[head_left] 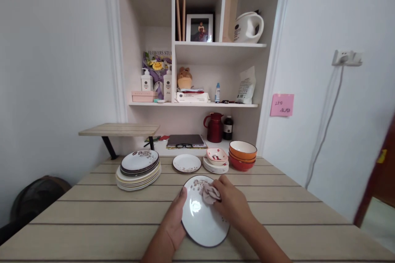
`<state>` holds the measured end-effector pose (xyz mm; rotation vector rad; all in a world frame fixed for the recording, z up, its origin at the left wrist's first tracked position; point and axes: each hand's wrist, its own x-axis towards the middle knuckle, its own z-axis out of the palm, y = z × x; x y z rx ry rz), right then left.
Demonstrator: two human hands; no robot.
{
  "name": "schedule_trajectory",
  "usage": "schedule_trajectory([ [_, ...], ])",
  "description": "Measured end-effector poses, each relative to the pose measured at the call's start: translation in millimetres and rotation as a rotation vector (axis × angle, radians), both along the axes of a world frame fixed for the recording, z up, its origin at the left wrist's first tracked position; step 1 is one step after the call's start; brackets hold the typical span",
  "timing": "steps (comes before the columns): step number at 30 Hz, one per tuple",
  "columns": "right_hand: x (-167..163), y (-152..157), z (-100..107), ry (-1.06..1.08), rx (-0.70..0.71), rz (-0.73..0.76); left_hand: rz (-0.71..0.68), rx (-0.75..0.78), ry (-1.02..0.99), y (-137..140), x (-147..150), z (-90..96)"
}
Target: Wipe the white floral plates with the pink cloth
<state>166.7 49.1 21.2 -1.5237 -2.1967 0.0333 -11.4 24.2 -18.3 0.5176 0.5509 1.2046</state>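
A white plate (202,224) with a dark rim and brown flower print is tilted up above the near part of the table. My left hand (175,218) grips its left edge, thumb on the rim and the other fingers hidden behind. In my right hand (231,201) is a bunched pale pink cloth (210,194), pressed against the plate's upper face over the print. Just beyond, a similar flowered plate (187,163) lies flat on the table by itself.
On the slatted table (123,218) stand a plate stack (138,162) at left, small dishes (217,155) on saucers, and stacked orange and red bowls (242,151). A raised wooden shelf (119,130) overhangs the back left. Behind are a laptop (185,140) and red jug (214,127).
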Motion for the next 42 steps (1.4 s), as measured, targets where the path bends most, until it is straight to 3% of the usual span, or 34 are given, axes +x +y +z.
schedule_trajectory([
  [8,-5,-8,-7,-0.152,-0.058,0.26,0.042,-0.033,-0.094,0,-1,3.1],
  [14,-26,-27,-5,-0.057,-0.052,0.523,-0.028,-0.063,-0.086,-1,-3,3.4],
  [21,-36,-12,-5,0.035,-0.005,0.343,-0.028,-0.039,-0.068,4,0,-0.4],
  [28,-14,2,3,0.132,0.002,0.115,-0.054,-0.026,-0.055,0,1,5.6],
  [30,-7,-1,4,0.114,-0.037,0.166,-0.062,-0.028,-0.06,-1,1,7.0],
  [34,-8,-16,2,0.008,-0.122,0.467,-0.102,-0.043,-0.071,-1,-1,5.2],
  [36,-17,-23,0,-0.038,-0.117,0.538,-0.094,-0.063,-0.053,0,-2,2.9],
  [42,-37,-16,-1,0.016,0.011,0.373,-0.077,-0.098,-0.006,2,1,3.0],
])
